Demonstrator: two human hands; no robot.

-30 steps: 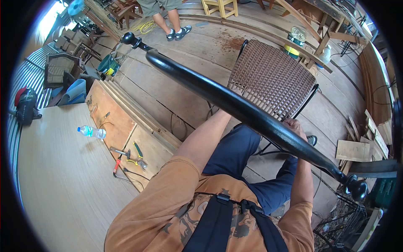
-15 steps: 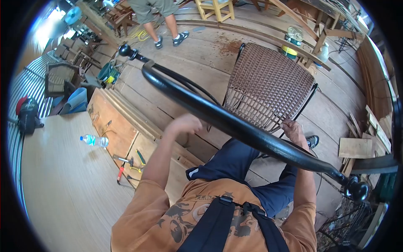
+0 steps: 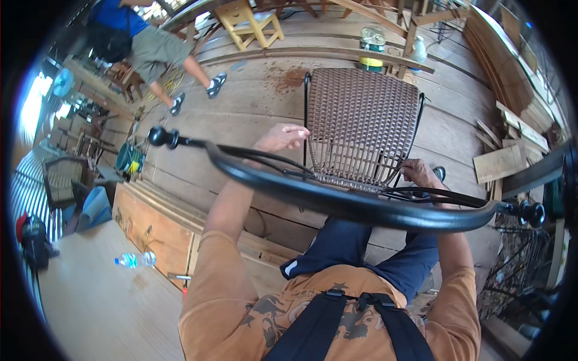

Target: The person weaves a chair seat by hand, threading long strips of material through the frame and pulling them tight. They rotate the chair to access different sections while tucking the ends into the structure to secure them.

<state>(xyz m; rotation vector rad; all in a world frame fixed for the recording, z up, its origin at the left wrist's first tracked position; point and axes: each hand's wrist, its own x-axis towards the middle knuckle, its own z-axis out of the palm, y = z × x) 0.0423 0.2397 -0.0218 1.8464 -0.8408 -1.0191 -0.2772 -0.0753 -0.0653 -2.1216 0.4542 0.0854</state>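
A brown woven wicker panel (image 3: 364,102) on a black metal chair frame (image 3: 306,114) lies before me, densely woven at the far end and with open gaps at the near end. My left hand (image 3: 283,137) is beside the panel's left edge, thumb and fingertips drawn together; anything between them is too small to make out. At the near right corner, the fingers of my right hand (image 3: 419,172) are curled closed against the wicker edge, hiding what they grip. A thick, curved black tube (image 3: 355,209) with ball ends crosses over my forearms, nearer the camera.
A wooden workbench (image 3: 90,301) at left carries a water bottle (image 3: 135,260) and a hammer (image 3: 179,277). Another person (image 3: 153,54) stands at the far left. Paint cans (image 3: 371,48), a yellow wooden stool (image 3: 248,24) and wood offcuts (image 3: 503,161) are around the plank floor.
My left hand has moved forward to the panel's left edge. My right hand stays at the near right corner. The view has turned, and the other person appears farther left.
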